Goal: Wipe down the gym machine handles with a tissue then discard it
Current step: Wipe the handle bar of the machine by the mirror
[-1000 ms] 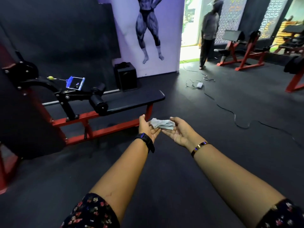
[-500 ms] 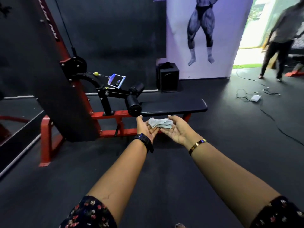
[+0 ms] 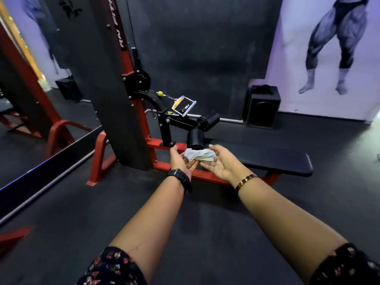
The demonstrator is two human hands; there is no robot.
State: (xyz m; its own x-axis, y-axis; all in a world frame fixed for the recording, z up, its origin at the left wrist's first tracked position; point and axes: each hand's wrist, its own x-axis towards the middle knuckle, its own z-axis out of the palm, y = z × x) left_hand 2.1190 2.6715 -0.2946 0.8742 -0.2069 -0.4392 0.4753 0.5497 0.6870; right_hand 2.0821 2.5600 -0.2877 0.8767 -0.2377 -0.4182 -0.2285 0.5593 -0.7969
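A gym — red cable machine (image 3: 115, 95), padded bench (image 3: 277, 161), bodybuilder mural (image 3: 339, 38)

Black wall (image 3: 205, 48), dark floor (image 3: 61, 223), mirror (image 3: 30, 130) left, speaker (image 3: 263, 108) nr mural (image 3: 333, 48).

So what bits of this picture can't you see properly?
Head view:
- Tissue underside: hidden by the left hand and right hand carrying it.
- Poster figure: upper body cut off by the top edge.
- Machine post lettering: cut off by the top edge.
- Cable handle: too small to tell if clean.

Two hands (image 3: 223, 164), one tissue (image 3: 198, 154), one bench (image 3: 273, 161), two roller pads (image 3: 196, 138)
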